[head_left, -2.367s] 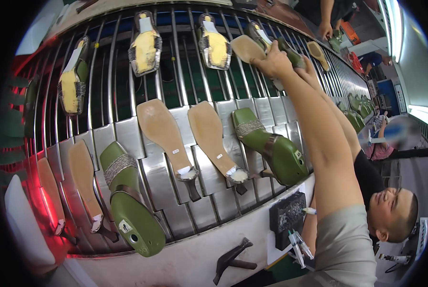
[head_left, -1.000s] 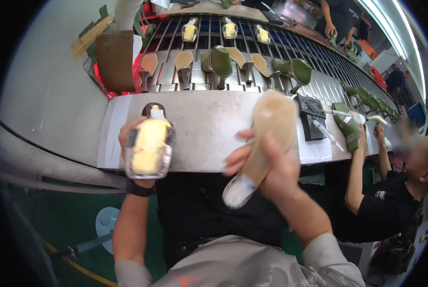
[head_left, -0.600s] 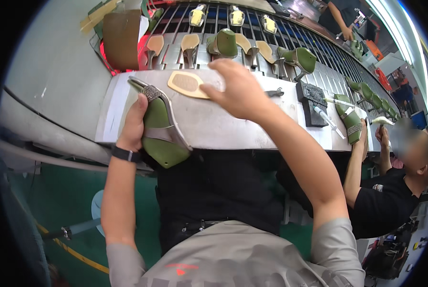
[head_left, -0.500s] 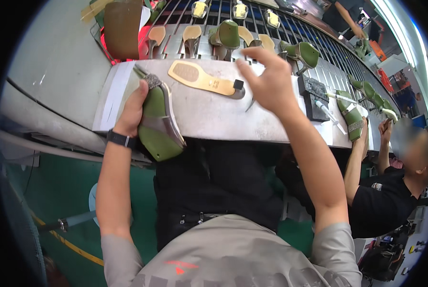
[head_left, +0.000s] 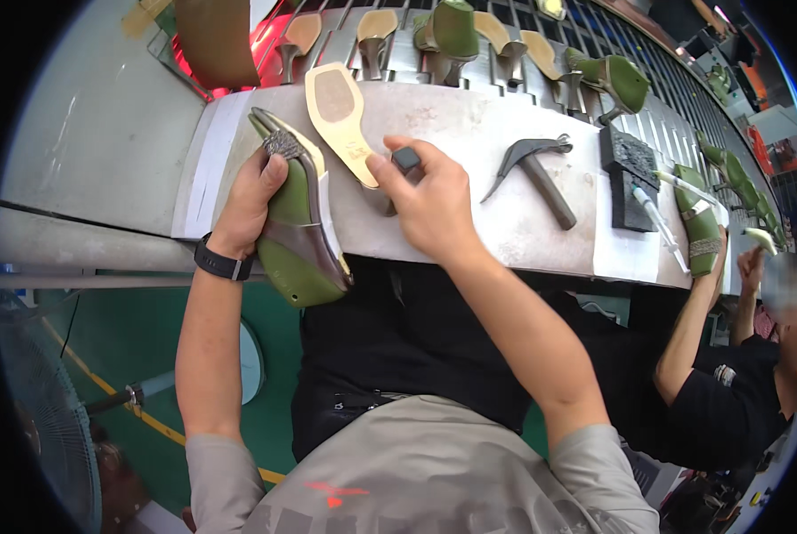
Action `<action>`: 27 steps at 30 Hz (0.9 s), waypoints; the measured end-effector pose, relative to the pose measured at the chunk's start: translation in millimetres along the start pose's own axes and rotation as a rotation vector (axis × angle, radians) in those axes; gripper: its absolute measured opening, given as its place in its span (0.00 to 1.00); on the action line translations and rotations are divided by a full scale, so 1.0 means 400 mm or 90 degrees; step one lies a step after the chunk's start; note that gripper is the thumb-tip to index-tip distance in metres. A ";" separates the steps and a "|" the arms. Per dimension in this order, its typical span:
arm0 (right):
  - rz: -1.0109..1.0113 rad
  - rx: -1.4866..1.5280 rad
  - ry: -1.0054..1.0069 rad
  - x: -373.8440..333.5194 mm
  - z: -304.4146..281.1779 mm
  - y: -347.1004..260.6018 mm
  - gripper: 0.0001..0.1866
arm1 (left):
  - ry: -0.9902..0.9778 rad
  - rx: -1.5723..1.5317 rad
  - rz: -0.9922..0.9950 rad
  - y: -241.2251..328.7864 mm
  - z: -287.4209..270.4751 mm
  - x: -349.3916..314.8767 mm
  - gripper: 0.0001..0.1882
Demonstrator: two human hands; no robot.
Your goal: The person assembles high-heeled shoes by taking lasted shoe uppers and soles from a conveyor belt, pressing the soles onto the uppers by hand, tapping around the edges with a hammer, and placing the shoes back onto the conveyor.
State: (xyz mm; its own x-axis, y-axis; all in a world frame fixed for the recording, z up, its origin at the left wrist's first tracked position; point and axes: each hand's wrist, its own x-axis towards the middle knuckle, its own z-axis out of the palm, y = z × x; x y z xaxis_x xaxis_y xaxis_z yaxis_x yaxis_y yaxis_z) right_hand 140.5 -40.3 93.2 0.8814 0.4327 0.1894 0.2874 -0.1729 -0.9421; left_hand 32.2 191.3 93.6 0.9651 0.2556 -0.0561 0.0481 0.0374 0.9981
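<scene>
My left hand (head_left: 251, 203) is closed round a green shoe last (head_left: 302, 276) with a shoe upper on it. The upper has a glittery band (head_left: 282, 147), and its pale underside edge faces right. My right hand (head_left: 438, 203) has its thumb and fingers closed about the heel end of a tan heeled shoe sole (head_left: 337, 102). The dark heel tip (head_left: 405, 158) shows between the fingers, while the rest of the heel is mostly hidden. The sole slants up and away over the table. To the right lies a dark hammer-like tool (head_left: 541, 176) with a curved claw.
Several tan heeled soles (head_left: 377, 34) and green lasts (head_left: 454, 31) stand on a rail conveyor behind the table (head_left: 469, 116). A black block (head_left: 631, 173) and syringes (head_left: 652, 214) lie at right, beside a co-worker (head_left: 728, 392) handling another green shoe. A fan (head_left: 60, 427) stands at lower left.
My right hand has come down and left onto the sole's heel end, uncovering the hammer-like tool. The sole has swung to a steeper slant. My left hand still holds the shoe last.
</scene>
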 end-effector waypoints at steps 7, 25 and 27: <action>-0.122 -0.253 0.044 -0.038 -0.135 0.054 0.17 | 0.010 0.025 0.022 0.001 0.005 -0.006 0.45; -0.009 0.081 -0.087 0.051 -0.105 0.057 0.18 | -0.120 0.267 0.026 0.116 0.042 0.086 0.38; -0.213 -0.140 -0.011 0.010 -0.141 0.058 0.17 | -0.154 0.303 0.054 0.145 0.024 0.148 0.38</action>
State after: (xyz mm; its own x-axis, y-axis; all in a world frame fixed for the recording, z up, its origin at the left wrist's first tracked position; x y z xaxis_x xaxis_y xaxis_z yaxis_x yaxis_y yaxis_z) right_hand 171.7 -92.7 87.7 0.7192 0.5117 0.4700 0.6333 -0.2047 -0.7463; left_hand 94.5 199.1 148.3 0.9997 0.0068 -0.0236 0.0242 -0.4298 0.9026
